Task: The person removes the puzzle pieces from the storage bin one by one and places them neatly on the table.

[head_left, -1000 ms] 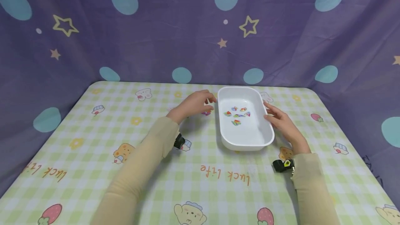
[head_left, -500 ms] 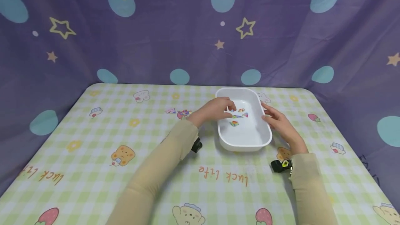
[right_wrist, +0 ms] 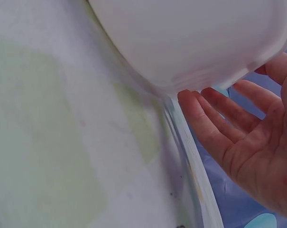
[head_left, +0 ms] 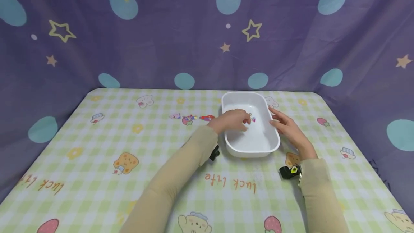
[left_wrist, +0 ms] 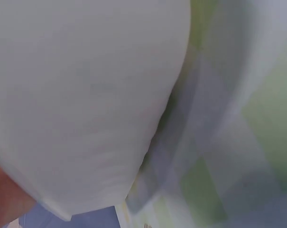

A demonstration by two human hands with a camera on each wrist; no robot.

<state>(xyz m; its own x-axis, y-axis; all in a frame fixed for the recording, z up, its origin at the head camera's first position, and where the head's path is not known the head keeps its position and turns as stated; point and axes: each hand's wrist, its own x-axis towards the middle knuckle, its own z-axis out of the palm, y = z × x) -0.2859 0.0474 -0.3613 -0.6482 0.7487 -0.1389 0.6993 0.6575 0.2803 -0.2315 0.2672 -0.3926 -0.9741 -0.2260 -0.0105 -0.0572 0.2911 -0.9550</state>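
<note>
A white rectangular tray point(head_left: 258, 141) with rounded corners stands on the table. My left hand point(head_left: 234, 119) reaches over its left wall, fingers bent down and thumb apart from them, low over the tray's floor. Just past the fingertips a few small colourful pieces point(head_left: 253, 119) show; the hand hides the others. My right hand point(head_left: 288, 125) touches the right side, its fingertips point(right_wrist: 188, 102) against the outer wall in the right wrist view. Left of the tray lie a red flat piece point(head_left: 207, 118), a blue-and-red piece point(head_left: 191, 117) and a pale pink piece point(head_left: 175, 116).
A green-and-white checked cloth point(head_left: 97, 186) with cartoon prints covers the table. Behind it hangs a purple curtain point(head_left: 161, 46) with stars and ovals. The tray's outer wall point(left_wrist: 86, 95) fills much of the left wrist view.
My left hand has moved right, from beside the tray to inside it, over the small pieces. The pieces left of the tray have come into sight. My right hand stays at the right side.
</note>
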